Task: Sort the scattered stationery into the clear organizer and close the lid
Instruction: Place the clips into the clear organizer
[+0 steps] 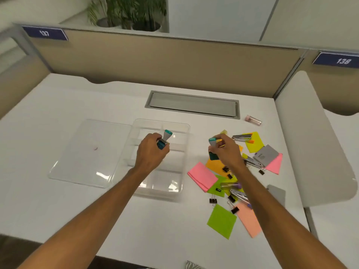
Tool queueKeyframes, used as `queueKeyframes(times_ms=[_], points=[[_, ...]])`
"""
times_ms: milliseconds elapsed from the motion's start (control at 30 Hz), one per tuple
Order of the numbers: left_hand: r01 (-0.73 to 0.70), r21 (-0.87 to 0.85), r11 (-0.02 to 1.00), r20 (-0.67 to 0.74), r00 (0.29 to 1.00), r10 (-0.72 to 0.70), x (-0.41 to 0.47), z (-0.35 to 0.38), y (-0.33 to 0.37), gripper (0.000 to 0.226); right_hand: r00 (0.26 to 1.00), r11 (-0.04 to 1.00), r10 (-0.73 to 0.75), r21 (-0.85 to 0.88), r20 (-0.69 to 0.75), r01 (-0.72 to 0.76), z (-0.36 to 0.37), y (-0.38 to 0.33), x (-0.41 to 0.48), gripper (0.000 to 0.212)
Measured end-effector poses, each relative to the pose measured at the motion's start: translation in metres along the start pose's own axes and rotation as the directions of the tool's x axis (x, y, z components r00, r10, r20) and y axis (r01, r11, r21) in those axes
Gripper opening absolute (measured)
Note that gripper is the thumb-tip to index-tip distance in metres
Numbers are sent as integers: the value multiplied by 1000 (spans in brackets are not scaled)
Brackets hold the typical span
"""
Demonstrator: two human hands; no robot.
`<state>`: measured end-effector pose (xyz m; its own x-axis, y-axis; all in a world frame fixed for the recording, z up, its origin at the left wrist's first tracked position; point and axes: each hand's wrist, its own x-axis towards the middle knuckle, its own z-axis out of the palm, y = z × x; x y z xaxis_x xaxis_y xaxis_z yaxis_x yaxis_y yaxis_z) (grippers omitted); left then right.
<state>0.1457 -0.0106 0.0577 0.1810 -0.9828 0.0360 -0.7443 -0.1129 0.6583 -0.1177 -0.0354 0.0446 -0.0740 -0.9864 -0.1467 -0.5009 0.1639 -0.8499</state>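
My left hand (150, 152) grips a teal and grey stamp (165, 138) above the far compartments of the clear organizer (136, 177). The organizer's flat clear lid (87, 152) lies on the desk just left of it. My right hand (226, 150) holds a second teal and grey stamp (212, 144) over the left edge of the scattered stationery. That pile has pink sticky notes (202, 176), green sticky notes (221, 221), yellow sticky notes (255, 142), metal staplers (241, 137), a purple-capped tube (231, 185) and several black binder clips (234, 209).
A grey cable hatch (192, 104) is set into the white desk behind the organizer. A small pink-capped clear tube (253, 119) lies apart at the back right. A grey card (267, 155) sits on the pile. Beige partitions wall the desk at the back and right.
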Motion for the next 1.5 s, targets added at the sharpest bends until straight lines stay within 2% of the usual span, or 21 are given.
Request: queueKeyframes(times_ms=[200, 300, 433, 533, 600, 700, 800, 933, 1100, 1300, 1500], points=[[101, -66, 993, -10, 995, -102, 40, -40, -49, 35, 999, 999, -47, 27, -13, 47, 76, -61, 18, 29], [79, -53, 995, 20, 997, -78, 61, -51, -71, 45, 999, 999, -34, 28, -8, 35, 111, -84, 28, 30], [51, 7, 999, 57, 997, -51, 91, -55, -91, 44, 999, 999, -32, -6, -25, 31, 147, -106, 45, 33], [81, 4, 997, 83, 993, -82, 109, -51, -96, 63, 998, 999, -29, -38, -47, 27, 168, -119, 57, 31], [42, 21, 999, 121, 992, -45, 119, -46, -98, 77, 999, 998, -28, -65, -43, 25, 180, -125, 64, 29], [-79, 164, 983, 173, 984, 50, 133, -38, -102, 61, 999, 995, -16, -97, -29, 13, 196, -132, 75, 28], [-115, 271, 956, 223, 973, 54, 143, -31, -104, 57, 1000, 985, -6, -173, -8, 4, 207, -134, 86, 28], [-218, 376, 901, 280, 953, 114, 152, -24, -107, 64, 997, 929, -43, -365, 65, 64, 220, -132, 94, 29], [-306, 463, 831, 365, 921, 136, 157, -16, -108, 57, 980, 822, -129, -537, 150, 191, 234, -124, 100, 27], [-286, 459, 841, 410, 908, 86, 158, -7, -114, 55, 980, 704, -174, -684, 99, 194, 246, -114, 105, 27], [-312, 468, 827, 428, 899, 97, 156, 0, -121, 53, 953, 526, -244, -800, 182, 288, 252, -108, 109, 27]])
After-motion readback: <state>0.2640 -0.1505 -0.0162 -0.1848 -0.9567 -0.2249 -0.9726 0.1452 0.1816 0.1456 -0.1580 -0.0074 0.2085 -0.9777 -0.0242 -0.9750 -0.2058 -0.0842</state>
